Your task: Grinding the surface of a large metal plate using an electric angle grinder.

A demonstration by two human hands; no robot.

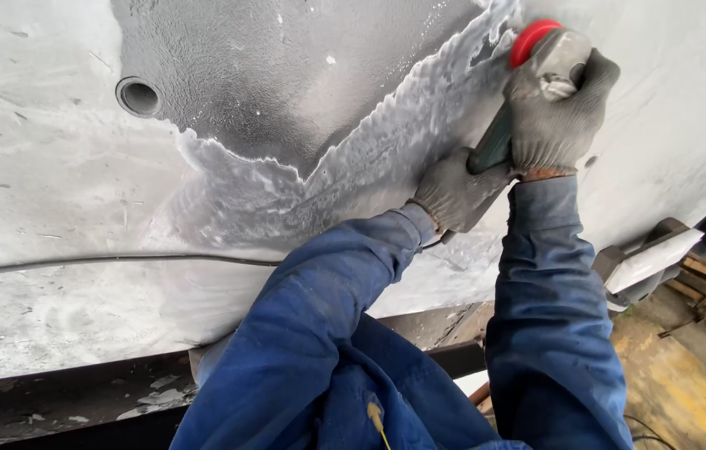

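Both my hands wear grey knit gloves and blue sleeves. My right hand [554, 117] is closed over the head of a hand-held sander [496, 143] with a dark green body and a red disc [532, 37]. The disc presses against a large white-grey painted panel [53, 167]. My left hand [455, 196] grips the rear handle of the same tool. Around the disc the paint is ground away, leaving a darker bare grey patch [286, 75] with a ragged pale edge.
A round hole [138, 96] sits in the panel at upper left. A thin dark cable [119, 260] runs across the panel toward my left hand. Below the panel lie a dark beam [61, 408] with paint flakes and a yellowish floor [686, 392] with scrap metal at right.
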